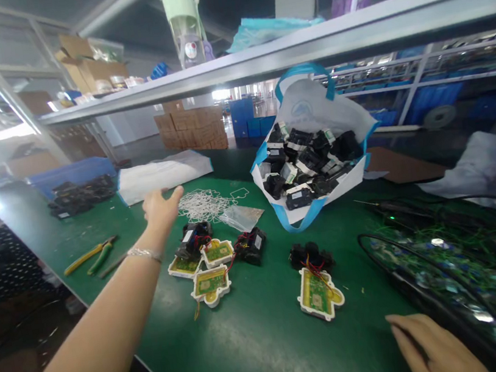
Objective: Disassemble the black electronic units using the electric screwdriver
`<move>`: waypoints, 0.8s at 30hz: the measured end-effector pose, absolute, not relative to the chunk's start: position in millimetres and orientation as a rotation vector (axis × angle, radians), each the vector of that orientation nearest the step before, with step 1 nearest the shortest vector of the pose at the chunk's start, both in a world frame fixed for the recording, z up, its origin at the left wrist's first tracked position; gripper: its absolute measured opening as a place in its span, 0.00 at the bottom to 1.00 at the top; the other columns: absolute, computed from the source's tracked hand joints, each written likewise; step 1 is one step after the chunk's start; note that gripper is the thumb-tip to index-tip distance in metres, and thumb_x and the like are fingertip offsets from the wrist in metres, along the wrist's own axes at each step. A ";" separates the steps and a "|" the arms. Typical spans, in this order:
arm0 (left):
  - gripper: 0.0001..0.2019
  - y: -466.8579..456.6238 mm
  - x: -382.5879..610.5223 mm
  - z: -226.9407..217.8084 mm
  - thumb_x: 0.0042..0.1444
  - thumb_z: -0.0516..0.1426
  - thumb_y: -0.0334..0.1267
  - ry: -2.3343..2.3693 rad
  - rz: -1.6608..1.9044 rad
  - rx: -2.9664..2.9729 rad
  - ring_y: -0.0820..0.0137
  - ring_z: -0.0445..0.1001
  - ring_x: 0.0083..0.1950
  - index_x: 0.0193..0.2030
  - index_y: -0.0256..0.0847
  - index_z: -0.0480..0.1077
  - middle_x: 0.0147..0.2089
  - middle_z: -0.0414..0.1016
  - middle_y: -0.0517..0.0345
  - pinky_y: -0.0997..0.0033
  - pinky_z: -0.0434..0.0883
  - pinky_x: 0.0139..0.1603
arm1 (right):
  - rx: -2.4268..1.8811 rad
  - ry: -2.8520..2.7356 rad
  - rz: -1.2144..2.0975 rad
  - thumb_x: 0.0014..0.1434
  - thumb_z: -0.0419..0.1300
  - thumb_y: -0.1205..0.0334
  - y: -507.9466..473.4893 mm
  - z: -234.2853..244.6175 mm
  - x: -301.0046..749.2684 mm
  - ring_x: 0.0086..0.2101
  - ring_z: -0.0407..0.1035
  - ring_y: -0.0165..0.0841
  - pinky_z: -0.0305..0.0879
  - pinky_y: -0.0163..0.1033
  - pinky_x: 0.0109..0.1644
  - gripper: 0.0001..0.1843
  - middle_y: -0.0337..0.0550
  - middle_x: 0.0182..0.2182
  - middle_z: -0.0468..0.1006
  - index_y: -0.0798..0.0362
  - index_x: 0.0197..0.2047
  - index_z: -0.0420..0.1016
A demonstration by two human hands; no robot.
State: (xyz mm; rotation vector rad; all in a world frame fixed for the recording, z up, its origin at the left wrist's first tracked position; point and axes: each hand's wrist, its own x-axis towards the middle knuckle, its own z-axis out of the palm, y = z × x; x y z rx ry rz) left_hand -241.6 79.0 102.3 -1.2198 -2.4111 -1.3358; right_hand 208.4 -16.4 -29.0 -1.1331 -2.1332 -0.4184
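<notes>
My left hand (162, 211) reaches far over the table, beside a pile of thin white wire loops (204, 204) and in front of a flat white bag (163, 174). Its thumb sticks out to the right, apart from the partly hidden fingers, and nothing shows in it. At the lower right, my right hand (432, 348) is low over the green mat, fingers slightly apart and holding nothing. Between the hands lie white-framed circuit boards (210, 282), wired to black plastic modules (251, 246). Another such board (317, 293) lies nearer my right hand, joined to its own black module (310, 257).
A white bag with blue trim (333, 106) holds many black modules. Pliers (101, 256) lie at left, near a blue bin (71, 174). Green wire scraps (464, 279), a black cable and a soldering iron (418, 211) occupy the right. A shelf (258, 61) crosses overhead.
</notes>
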 end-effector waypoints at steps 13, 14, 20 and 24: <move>0.26 55.8 -15.0 11.8 0.41 0.61 0.49 -1.887 -0.675 -2.501 0.59 0.60 0.54 0.46 0.38 0.64 0.51 0.65 0.49 0.59 0.59 0.53 | -1.193 -2.120 -0.321 0.65 0.41 0.58 -23.0 -28.5 208.2 0.28 0.66 0.32 0.63 0.36 0.32 0.17 0.42 0.28 0.69 0.56 0.36 0.67; 0.26 60.5 -9.9 10.8 0.41 0.62 0.48 -1.895 -0.644 -2.503 0.58 0.61 0.54 0.46 0.38 0.64 0.51 0.65 0.48 0.58 0.60 0.52 | -1.206 -2.117 -0.325 0.65 0.41 0.58 -23.0 -28.5 208.5 0.28 0.66 0.32 0.63 0.36 0.32 0.17 0.42 0.28 0.69 0.56 0.36 0.68; 0.14 71.5 -1.6 12.9 0.47 0.59 0.45 -1.996 -0.440 -2.468 0.65 0.71 0.37 0.38 0.40 0.64 0.35 0.72 0.55 0.68 0.66 0.38 | -1.277 -2.097 -0.351 0.64 0.40 0.60 -20.9 -31.9 213.8 0.27 0.66 0.33 0.62 0.37 0.31 0.18 0.43 0.27 0.69 0.56 0.35 0.69; 0.12 50.9 -21.8 25.9 0.51 0.55 0.46 -2.000 -0.334 -2.405 0.64 0.71 0.39 0.38 0.41 0.65 0.35 0.72 0.55 0.70 0.64 0.40 | -1.290 -2.066 -0.374 0.63 0.40 0.60 -19.7 -32.2 215.5 0.27 0.66 0.33 0.63 0.37 0.32 0.18 0.43 0.28 0.70 0.56 0.35 0.69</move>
